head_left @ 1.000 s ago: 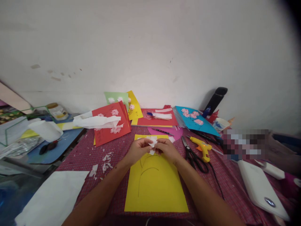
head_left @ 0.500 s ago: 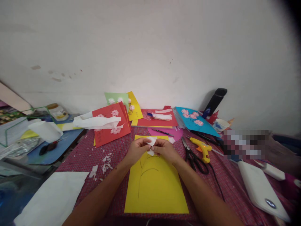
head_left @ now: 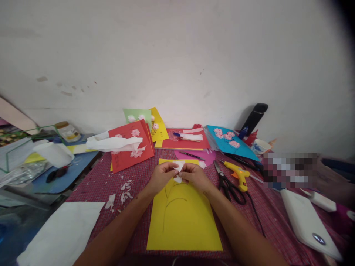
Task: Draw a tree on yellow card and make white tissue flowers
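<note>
Between both sets of fingertips is a small piece of white tissue paper, pinched above the top of a yellow sheet. My left hand closes on the tissue from the left. From the right, my right hand grips the same tissue, thumb and fingers together. Curved pencil lines run down the left part of the yellow sheet, under and below the hands. Behind them a pink paper carries a dark pen and more white scraps.
Black scissors and a yellow glue gun lie on the right. Farther right is a white power bank. Red cards and a blue card with tissue flowers lean at the back. White tissue lies left.
Both hands stay in the same place with the tissue pinched between them. Only very slight finger movement shows.
</note>
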Available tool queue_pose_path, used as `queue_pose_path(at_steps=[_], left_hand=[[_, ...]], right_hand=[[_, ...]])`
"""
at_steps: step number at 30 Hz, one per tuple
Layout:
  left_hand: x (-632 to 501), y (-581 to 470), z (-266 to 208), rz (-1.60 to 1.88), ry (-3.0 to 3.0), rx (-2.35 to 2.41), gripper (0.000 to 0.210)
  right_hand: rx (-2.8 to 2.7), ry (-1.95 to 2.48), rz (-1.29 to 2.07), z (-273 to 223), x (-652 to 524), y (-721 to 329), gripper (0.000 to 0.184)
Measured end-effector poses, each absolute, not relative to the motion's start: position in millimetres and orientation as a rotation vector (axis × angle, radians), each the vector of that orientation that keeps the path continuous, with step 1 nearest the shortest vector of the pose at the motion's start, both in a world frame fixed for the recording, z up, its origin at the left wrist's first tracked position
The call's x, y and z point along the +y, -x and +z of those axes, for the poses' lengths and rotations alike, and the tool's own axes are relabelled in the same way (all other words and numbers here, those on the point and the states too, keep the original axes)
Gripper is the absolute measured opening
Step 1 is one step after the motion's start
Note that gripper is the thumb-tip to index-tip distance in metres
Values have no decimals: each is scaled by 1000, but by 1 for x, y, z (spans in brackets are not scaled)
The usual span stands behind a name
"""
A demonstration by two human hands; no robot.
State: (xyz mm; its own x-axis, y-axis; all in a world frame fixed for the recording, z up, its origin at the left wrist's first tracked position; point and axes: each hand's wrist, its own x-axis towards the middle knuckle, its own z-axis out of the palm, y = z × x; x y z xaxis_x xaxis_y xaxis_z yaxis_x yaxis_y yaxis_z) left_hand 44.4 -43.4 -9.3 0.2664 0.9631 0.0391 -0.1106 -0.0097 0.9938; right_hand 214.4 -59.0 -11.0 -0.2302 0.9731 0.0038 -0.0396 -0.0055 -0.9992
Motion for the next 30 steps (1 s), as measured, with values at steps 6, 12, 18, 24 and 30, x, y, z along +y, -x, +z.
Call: queue_pose_path(at_steps=[6, 12, 18, 24, 30], left_hand=[[-42, -44, -11, 1071, -1294, 920, 26], [-44, -44, -8, 1066, -1286, 933, 28], [-43, -45, -10, 1043, -1324, 914, 24], [-44, -44, -9, 1029, -1351, 896, 20], [-44, -43, -8, 1007, -1413, 902, 16]], right_hand=[[-1342, 1052, 1401, -15, -58, -215, 19], [-1347, 1067, 1390, -15, -58, -215, 19], [-1333, 1061, 1380, -14, -58, -216, 18], [-1312, 1048, 1386, -12, -59, -214, 19], [-1333, 1051, 1380, -14, -59, -215, 19]])
